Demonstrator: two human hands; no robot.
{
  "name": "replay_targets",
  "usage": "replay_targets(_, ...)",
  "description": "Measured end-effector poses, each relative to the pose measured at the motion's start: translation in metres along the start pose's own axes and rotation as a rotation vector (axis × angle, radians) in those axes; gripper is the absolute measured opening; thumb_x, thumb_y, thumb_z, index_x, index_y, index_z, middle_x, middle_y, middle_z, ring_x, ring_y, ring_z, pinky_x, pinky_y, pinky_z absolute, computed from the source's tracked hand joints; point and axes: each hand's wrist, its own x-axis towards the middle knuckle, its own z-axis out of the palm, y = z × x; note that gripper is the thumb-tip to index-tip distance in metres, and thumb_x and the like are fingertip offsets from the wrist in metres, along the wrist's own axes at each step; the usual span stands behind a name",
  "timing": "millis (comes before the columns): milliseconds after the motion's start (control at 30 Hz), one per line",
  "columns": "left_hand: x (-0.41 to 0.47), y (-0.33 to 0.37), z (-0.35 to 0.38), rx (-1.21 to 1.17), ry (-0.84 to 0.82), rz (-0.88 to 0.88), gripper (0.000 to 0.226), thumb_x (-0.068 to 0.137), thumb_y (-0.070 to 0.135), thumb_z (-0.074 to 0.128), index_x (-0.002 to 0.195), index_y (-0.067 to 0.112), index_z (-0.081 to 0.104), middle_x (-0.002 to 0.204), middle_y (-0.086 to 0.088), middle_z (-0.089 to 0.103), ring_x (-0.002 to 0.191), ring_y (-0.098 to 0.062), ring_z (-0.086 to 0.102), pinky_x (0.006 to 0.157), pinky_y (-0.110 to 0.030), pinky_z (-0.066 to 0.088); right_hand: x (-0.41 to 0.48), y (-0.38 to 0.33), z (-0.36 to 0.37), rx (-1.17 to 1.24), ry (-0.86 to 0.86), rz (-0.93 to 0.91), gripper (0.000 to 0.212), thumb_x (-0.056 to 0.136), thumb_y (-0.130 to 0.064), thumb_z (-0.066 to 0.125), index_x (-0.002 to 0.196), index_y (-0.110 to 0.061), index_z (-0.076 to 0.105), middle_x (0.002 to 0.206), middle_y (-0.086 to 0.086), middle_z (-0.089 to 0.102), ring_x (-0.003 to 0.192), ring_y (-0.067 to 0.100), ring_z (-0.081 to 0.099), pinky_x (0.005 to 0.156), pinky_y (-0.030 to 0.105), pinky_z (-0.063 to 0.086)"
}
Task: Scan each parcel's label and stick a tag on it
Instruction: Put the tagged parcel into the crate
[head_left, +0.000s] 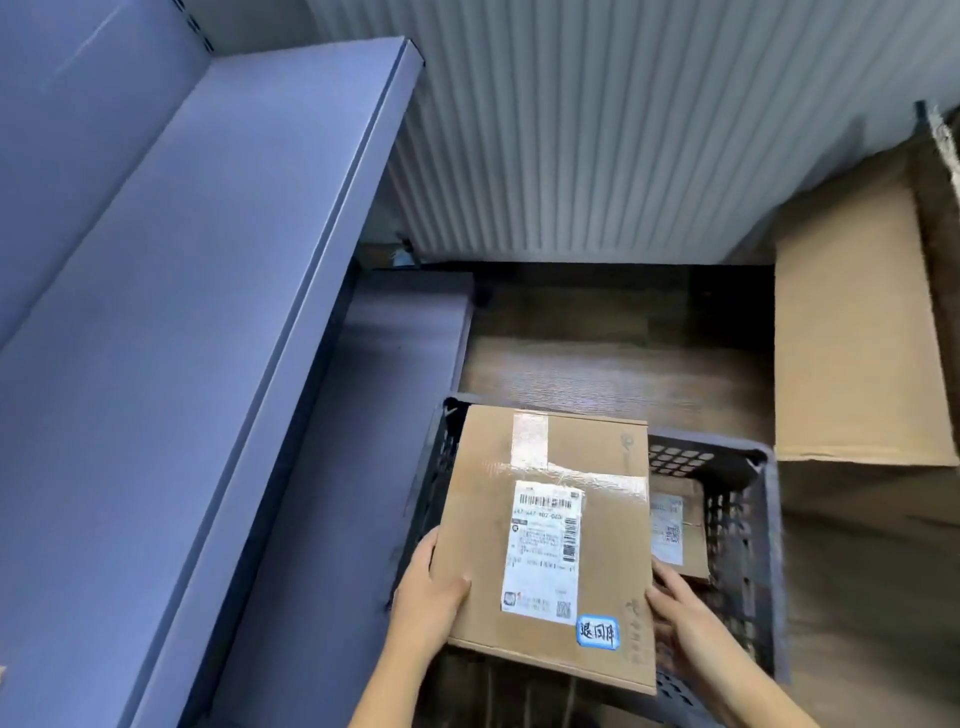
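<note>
A brown cardboard parcel (597, 452) sits tilted over a dark perforated plastic crate (727, 525). It carries a white shipping label (543, 551) and a small blue-edged tag (597, 632) near its front right corner. My left hand (428, 592) grips the parcel's left edge, thumb on top. My right hand (675, 613) holds its right edge, fingers partly under it. Deeper in the crate lies a second, smaller parcel (691, 519) with its own white label.
A blue-grey metal shelf (171, 338) runs along the left, a lower shelf (337, 467) beside the crate. A large open cardboard box (852, 322) stands at the right on the dark wood floor (613, 353). A ribbed white wall (597, 130) is behind.
</note>
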Motion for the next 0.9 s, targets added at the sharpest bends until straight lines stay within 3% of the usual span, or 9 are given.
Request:
replay_targets(33, 0.011, -0.006, 0.003, -0.003, 0.008, -0.006, 0.053, 0.09, 0.006, 0.054, 0.137, 0.025, 0.04, 0.107, 0.018, 0.051, 0.098, -0.004, 0.051, 0.071, -0.015, 0.04, 0.013, 0.003, 0.004, -0.004, 0.002, 0.002, 0.047, 0.1, -0.004, 0.036, 0.144, -0.019, 0.035, 0.137, 0.015, 0.052, 0.086, 0.025, 0.06, 0.053, 0.022, 0.05)
replay_targets(100, 0.029, -0.017, 0.008, -0.017, 0.024, -0.021, 0.054, 0.09, 0.003, 0.053, 0.138, 0.023, 0.039, 0.112, 0.014, 0.051, 0.103, -0.008, 0.05, 0.082, -0.021, 0.039, 0.037, 0.011, 0.01, -0.018, -0.001, 0.019, 0.044, 0.1, -0.003, 0.032, 0.14, -0.019, 0.04, 0.131, 0.013, 0.056, 0.087, 0.021, 0.06, 0.061, 0.026, 0.047)
replay_targets(200, 0.049, -0.029, 0.011, -0.047, 0.047, -0.023, 0.057, 0.089, -0.002, 0.052, 0.139, 0.023, 0.039, 0.117, 0.011, 0.051, 0.106, -0.01, 0.049, 0.087, -0.023, 0.038, 0.062, 0.019, 0.021, -0.009, -0.017, 0.044, 0.042, 0.1, -0.008, 0.03, 0.132, -0.027, 0.049, 0.112, 0.009, 0.065, 0.091, 0.021, 0.06, 0.073, 0.033, 0.045)
replay_targets(333, 0.081, -0.047, 0.017, -0.039, 0.077, -0.01, 0.06, 0.089, -0.005, 0.049, 0.141, 0.024, 0.036, 0.129, 0.008, 0.049, 0.113, -0.011, 0.047, 0.098, -0.027, 0.039, 0.094, 0.028, 0.031, 0.062, -0.021, 0.074, 0.036, 0.099, -0.013, 0.032, 0.12, -0.031, 0.055, 0.099, -0.002, 0.066, 0.089, 0.019, 0.057, 0.073, 0.035, 0.045)
replay_targets(433, 0.107, -0.063, 0.028, 0.001, 0.075, -0.01, 0.061, 0.09, -0.004, 0.047, 0.143, 0.024, 0.033, 0.129, 0.009, 0.046, 0.113, -0.009, 0.044, 0.1, -0.025, 0.035, 0.119, 0.041, 0.034, 0.072, -0.035, 0.119, 0.038, 0.099, -0.014, 0.032, 0.125, -0.031, 0.053, 0.106, 0.0, 0.066, 0.099, 0.021, 0.058, 0.079, 0.037, 0.047)
replay_targets(567, 0.132, -0.085, 0.041, 0.095, 0.08, -0.025, 0.057, 0.088, -0.007, 0.039, 0.132, 0.03, 0.039, 0.119, 0.014, 0.05, 0.102, -0.005, 0.049, 0.087, -0.017, 0.04, 0.148, 0.06, 0.038, 0.061, -0.031, 0.156, 0.04, 0.099, -0.013, 0.03, 0.131, -0.029, 0.048, 0.111, 0.002, 0.064, 0.108, 0.023, 0.055, 0.09, 0.041, 0.042)
replay_targets(633, 0.145, -0.098, 0.049, 0.167, 0.069, -0.038, 0.06, 0.086, -0.006, 0.038, 0.137, 0.026, 0.035, 0.129, 0.004, 0.048, 0.11, -0.012, 0.048, 0.095, -0.026, 0.043, 0.158, 0.067, 0.041, 0.044, -0.038, 0.151, 0.04, 0.099, -0.013, 0.03, 0.132, -0.03, 0.044, 0.109, -0.003, 0.062, 0.105, 0.019, 0.056, 0.092, 0.041, 0.042)
replay_targets(767, 0.172, -0.124, 0.066, 0.188, 0.05, -0.094, 0.058, 0.084, 0.0, 0.04, 0.14, 0.013, 0.031, 0.139, -0.009, 0.039, 0.124, -0.026, 0.041, 0.104, -0.044, 0.04, 0.173, 0.081, 0.042, -0.021, -0.093, 0.132, 0.038, 0.097, -0.014, 0.034, 0.123, -0.04, 0.044, 0.112, -0.009, 0.064, 0.099, 0.009, 0.06, 0.073, 0.03, 0.046)
replay_targets(900, 0.179, -0.132, 0.074, 0.259, 0.012, -0.162, 0.055, 0.088, 0.008, 0.037, 0.142, 0.013, 0.028, 0.144, -0.009, 0.034, 0.13, -0.029, 0.033, 0.107, -0.045, 0.033, 0.197, 0.092, 0.033, -0.161, -0.117, 0.145, 0.041, 0.094, -0.018, 0.034, 0.119, -0.046, 0.049, 0.114, -0.01, 0.067, 0.105, 0.011, 0.062, 0.083, 0.032, 0.049)
